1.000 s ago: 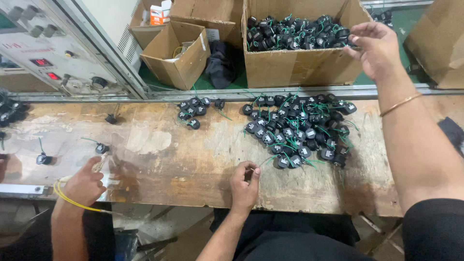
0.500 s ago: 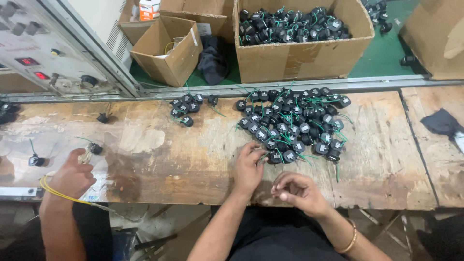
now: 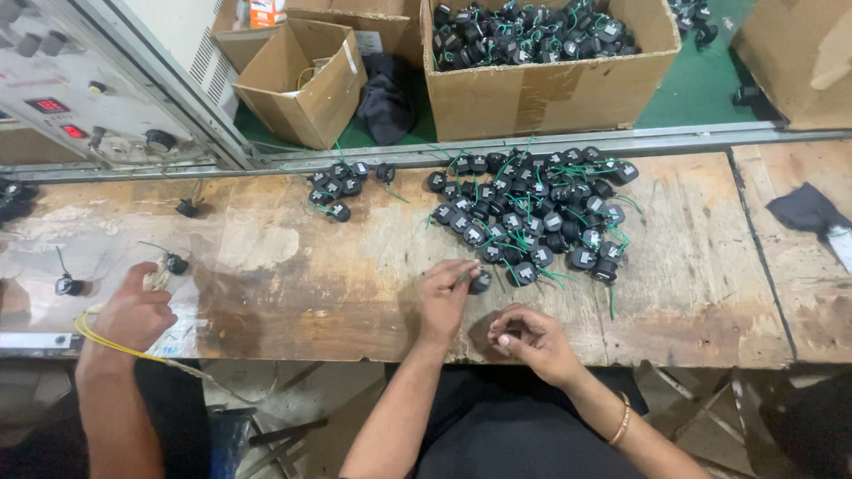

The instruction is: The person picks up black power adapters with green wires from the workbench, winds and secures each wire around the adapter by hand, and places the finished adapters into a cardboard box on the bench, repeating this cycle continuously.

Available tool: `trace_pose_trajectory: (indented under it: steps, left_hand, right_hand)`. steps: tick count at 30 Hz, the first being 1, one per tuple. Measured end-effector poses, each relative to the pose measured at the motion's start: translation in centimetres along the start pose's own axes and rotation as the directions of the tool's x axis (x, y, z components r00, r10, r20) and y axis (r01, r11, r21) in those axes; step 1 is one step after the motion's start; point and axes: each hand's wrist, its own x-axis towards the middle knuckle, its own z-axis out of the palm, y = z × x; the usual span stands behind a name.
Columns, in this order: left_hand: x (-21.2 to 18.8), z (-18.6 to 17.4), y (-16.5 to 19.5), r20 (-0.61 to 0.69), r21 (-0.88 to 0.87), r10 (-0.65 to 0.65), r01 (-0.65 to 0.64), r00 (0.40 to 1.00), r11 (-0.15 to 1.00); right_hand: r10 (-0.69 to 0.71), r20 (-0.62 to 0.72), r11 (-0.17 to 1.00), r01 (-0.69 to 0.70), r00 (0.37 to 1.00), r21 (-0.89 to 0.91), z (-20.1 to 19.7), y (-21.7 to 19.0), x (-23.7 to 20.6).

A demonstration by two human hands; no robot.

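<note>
Judging by size, the small black part pinched by the left hand is light and rigid, best held by its body; the right hand is curled closed, contents hidden.

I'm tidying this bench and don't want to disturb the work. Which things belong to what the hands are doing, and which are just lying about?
In use:
- left hand, pinching a small black part by its green wire
- right hand, fingers curled
- big pile of black parts beside them

Lying about:
- dark cloth
- empty open box
- smaller cluster of parts
- another person's hand
</note>
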Motion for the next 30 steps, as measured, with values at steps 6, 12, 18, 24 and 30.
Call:
trace_pose_trajectory:
  steps: [6, 12, 18, 24, 30]
  left_hand:
    - [-1.6, -0.1, 0.1, -0.019, -0.486, -0.273, 0.230, 0.962, 0.843]
    - [-1.6, 0.9, 2.3, 0.153, 0.037, 0.419, -0.429, 0.895, 0.903]
    - [-1.0, -0.2, 4.5, 0.405, -0.010, 0.432, -0.468, 0.806, 0.884]
    - [-1.1, 0.2, 3.4, 0.363, -0.003, 0.208, -0.222, 0.908, 0.975]
    - [-1.8, 0.0, 2.0, 0.296, 0.031, 0.139, -0.155, 0.945, 0.987]
  right_hand:
    - [0.115, -0.042, 0.975, -0.105, 0.992, 0.196, 0.6, -1.0, 0.6]
    - [0.190, -0.045, 0.975, -0.194, 0.981, -0.112, 0.1, 1.6, 0.0]
    - [0.084, -0.149, 0.992, -0.069, 0.985, 0.101, 0.1, 2.8, -0.8]
    - [-0.146, -0.244, 0.807, -0.028, 0.959, -0.590, 1.9, -0.8, 0.1]
    - [-0.045, -0.224, 0.786, -0.104, 0.974, -0.609, 3.1, -3.2, 1.1]
